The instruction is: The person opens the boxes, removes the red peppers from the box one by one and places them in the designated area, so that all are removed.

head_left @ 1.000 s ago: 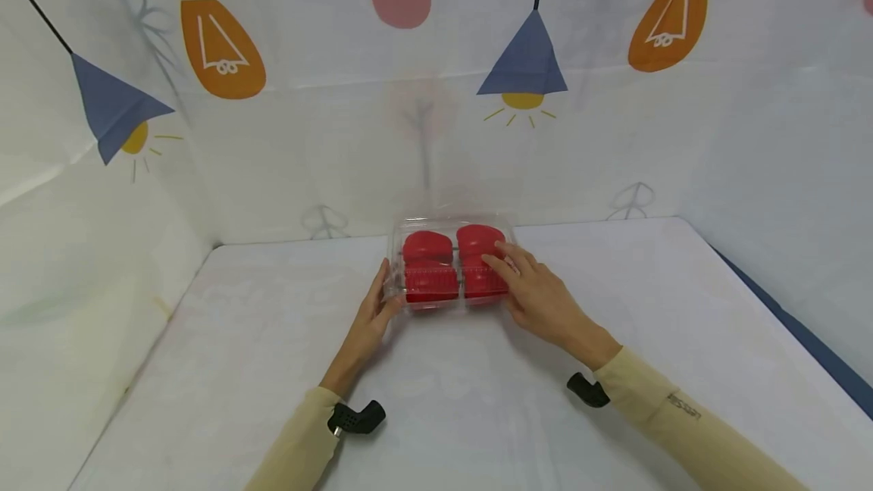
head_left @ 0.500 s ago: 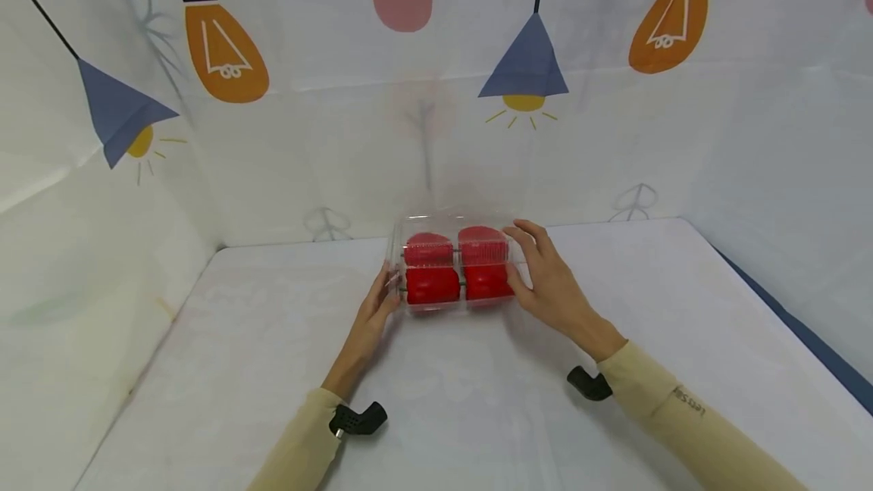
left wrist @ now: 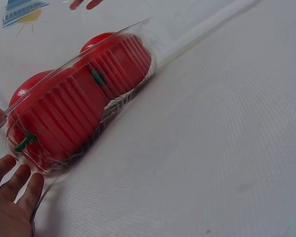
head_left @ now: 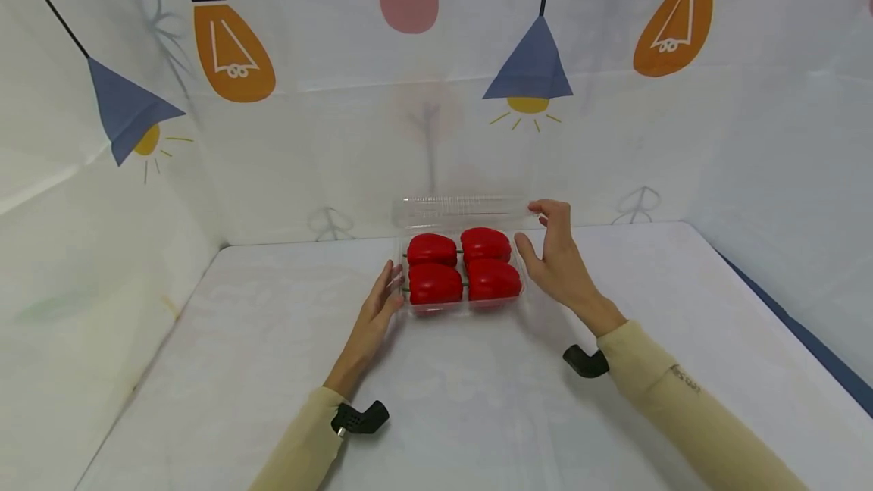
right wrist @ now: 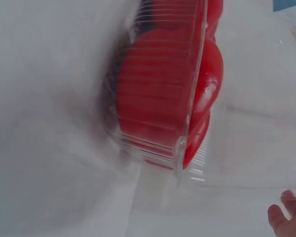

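Observation:
A clear plastic clamshell box (head_left: 464, 309) sits on the white table near its back edge. Several red bell peppers (head_left: 435, 283) with green stems fill its base in two rows. The hinged lid (head_left: 464, 211) is swung up and back, standing behind the peppers. My left hand (head_left: 371, 317) steadies the box's left side, its fingers fairly straight along the wall. In the left wrist view, fingertips (left wrist: 32, 190) rest right at the ribbed side. My right hand (head_left: 559, 267) is at the lid's right end, fingertips against it, with the thumb apart from the fingers near the base's right rim.
A white cloth wall (head_left: 327, 150) printed with lamps and bulbs rises directly behind the table (head_left: 273, 354). White side panels (head_left: 784, 173) stand left and right. Each sleeve carries a black wrist camera mount (head_left: 360, 417).
The lid has swung up and back from over the peppers, uncovering them. My right hand has moved up and right with it. My left hand has stayed at the box's left side.

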Demonstrator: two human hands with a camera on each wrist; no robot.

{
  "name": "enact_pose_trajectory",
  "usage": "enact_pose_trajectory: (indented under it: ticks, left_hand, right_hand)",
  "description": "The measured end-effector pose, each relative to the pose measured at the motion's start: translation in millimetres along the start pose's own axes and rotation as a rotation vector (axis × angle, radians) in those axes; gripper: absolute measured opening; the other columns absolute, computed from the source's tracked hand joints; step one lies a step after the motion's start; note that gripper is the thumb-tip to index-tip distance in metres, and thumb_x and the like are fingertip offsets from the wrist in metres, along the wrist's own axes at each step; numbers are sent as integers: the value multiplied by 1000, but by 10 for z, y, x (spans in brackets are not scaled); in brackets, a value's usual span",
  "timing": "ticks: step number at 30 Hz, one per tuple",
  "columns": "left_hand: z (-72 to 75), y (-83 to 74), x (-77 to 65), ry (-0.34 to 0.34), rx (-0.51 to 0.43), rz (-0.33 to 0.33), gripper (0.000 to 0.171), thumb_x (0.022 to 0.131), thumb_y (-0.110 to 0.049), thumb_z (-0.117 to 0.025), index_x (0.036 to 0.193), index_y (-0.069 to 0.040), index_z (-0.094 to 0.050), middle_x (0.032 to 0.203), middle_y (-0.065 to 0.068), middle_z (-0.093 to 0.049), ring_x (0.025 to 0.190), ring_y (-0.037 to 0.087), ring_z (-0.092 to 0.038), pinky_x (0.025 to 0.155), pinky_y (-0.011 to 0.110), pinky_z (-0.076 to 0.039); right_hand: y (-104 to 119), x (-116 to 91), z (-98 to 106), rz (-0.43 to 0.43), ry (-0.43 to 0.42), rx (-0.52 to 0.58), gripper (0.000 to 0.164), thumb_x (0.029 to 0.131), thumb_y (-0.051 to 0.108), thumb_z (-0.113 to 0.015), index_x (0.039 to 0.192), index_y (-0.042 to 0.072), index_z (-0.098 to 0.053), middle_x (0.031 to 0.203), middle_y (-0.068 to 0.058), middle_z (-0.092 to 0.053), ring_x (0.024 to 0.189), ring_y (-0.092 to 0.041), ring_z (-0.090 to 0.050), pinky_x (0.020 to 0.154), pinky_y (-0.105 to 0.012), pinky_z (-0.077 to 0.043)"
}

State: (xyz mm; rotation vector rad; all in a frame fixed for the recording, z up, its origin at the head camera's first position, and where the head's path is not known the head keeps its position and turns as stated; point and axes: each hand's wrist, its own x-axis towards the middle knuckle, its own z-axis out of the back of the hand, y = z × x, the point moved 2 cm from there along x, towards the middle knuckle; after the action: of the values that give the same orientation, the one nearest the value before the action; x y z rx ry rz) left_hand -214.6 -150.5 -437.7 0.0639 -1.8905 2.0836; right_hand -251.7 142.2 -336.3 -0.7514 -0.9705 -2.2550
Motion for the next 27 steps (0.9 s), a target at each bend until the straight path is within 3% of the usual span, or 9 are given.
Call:
enact_pose_trajectory:
  ticks: [2,6,9,12,20,27]
  left_hand:
    - [-6,-85,-20,4,-2,15,64,99,-10,-44,152,-6,-9,155,17,-21,142,36,-25,110,52,-28]
    - [-5,-87,-20,5,-4,21,64,99,-9,-44,152,-6,-9,156,17,-21,142,37,-24,110,51,-29]
    - [7,34,5,-3,-2,0,65,99,-12,-45,152,-8,-9,155,14,-23,142,35,-26,109,50,-30]
    - [6,42,7,-11,-3,7,64,98,-14,-46,152,-11,-11,155,12,-24,142,33,-26,109,51,-30]
    - [-2,53,11,-15,17,14,63,99,-16,-45,152,-18,-13,155,13,-24,142,33,-27,110,54,-29]
    - [2,55,18,-14,19,13,64,99,-14,-46,153,-13,-11,155,13,-24,142,34,-28,109,53,-30]
  right_hand:
    - [-16,42,-3,-12,1,30,48,88,1,-56,129,-2,-29,131,-18,-35,127,-28,-36,103,-52,-39]
    - [-45,128,-5,-48,-2,88,52,88,-1,-54,133,-1,-28,135,-17,-32,132,-29,-33,104,-53,-37]
    - [-63,190,-4,-66,6,113,56,88,-2,-53,136,0,-26,138,-17,-30,133,-29,-32,105,-54,-36]
    - [-83,249,-2,-69,20,121,59,88,-2,-53,139,2,-24,140,-17,-29,133,-29,-31,104,-54,-36]
    - [-125,431,46,-74,41,106,64,88,-1,-53,144,11,-25,138,-16,-22,129,-33,-33,96,-54,-45]
    - [-217,577,32,-78,59,65,73,87,-2,-52,150,15,-21,136,-19,-23,127,-34,-34,92,-52,-49]
